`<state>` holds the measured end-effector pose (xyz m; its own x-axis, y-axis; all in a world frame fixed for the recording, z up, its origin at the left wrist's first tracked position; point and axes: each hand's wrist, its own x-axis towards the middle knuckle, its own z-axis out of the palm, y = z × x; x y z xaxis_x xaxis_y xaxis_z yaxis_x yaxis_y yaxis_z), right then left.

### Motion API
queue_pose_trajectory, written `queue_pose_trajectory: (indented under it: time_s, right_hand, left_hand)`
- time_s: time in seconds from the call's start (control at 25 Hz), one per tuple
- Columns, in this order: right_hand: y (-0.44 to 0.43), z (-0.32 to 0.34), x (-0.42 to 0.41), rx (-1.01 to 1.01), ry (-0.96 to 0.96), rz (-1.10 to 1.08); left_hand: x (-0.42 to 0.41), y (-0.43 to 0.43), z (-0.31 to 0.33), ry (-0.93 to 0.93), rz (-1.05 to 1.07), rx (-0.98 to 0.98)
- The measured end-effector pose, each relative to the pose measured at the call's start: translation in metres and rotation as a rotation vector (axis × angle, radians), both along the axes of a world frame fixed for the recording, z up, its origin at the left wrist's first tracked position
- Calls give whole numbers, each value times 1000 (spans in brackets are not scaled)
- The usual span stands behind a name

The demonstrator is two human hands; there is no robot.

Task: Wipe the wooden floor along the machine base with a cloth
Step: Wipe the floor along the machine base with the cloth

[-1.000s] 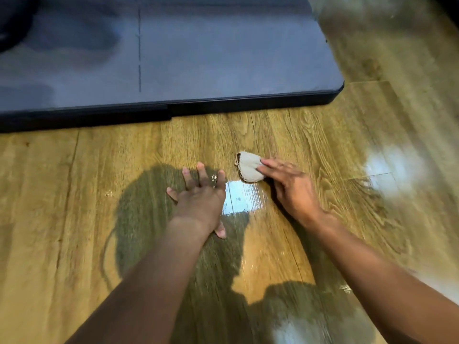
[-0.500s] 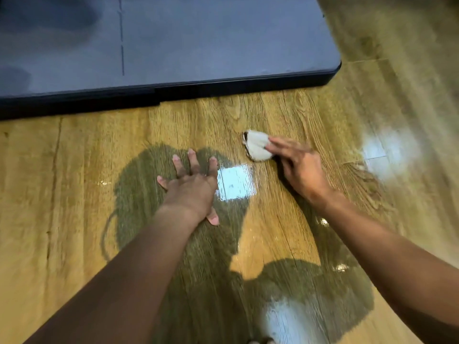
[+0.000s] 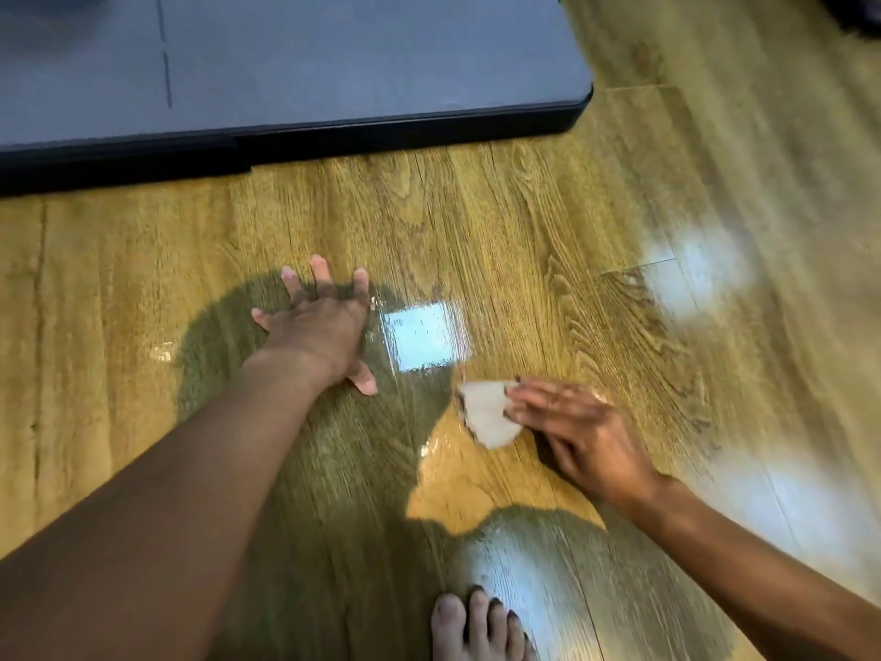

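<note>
The glossy yellow-brown wooden plank floor (image 3: 476, 221) fills most of the view. A bright rectangular light reflection (image 3: 424, 336) shows near its centre.

The flat dark grey machine base with a black rounded edge (image 3: 333, 54) lies on the floor across the upper left. Its front edge runs left to right, and its rounded corner sits at upper right.

The left hand (image 3: 317, 326) is released. Its palm is flat on the floor, fingers spread and straight, thumb out toward the reflection. It holds nothing and is well apart from the base edge.

The right hand (image 3: 577, 431) is motion-blurred. Its fingers lie nearly straight over the right edge of the small folded off-white cloth (image 3: 486, 415), pressing it to the floor rather than clenching it.

The cloth is on the floor just below the reflection, between the two hands and well apart from the machine base.

The toes of a bare foot (image 3: 476, 627) rest on the floor at the bottom edge.
</note>
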<state>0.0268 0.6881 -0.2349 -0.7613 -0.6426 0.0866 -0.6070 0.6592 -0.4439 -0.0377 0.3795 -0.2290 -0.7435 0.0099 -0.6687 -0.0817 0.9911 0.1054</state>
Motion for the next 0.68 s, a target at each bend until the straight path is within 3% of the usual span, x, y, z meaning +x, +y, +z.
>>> queue_pose_trajectory:
  time_s: [0.08, 0.24, 0.36, 0.52, 0.68]
  right_hand:
    - [4, -2, -5, 18, -14, 65]
    - [-32, -1, -57, 53, -33, -159]
    - [-7, -7, -6, 43, 21, -154]
    - [41, -1, 64, -31, -60, -15]
    - [16, 0, -1, 55, -20, -108]
  left_hand:
    - [-2, 0, 1, 4, -1, -8]
    - [0, -2, 5, 15, 7, -33]
    - [1, -1, 4, 20, 18, -33]
    - [2, 0, 2, 22, 39, -23]
    - [1, -1, 6, 31, 52, -6]
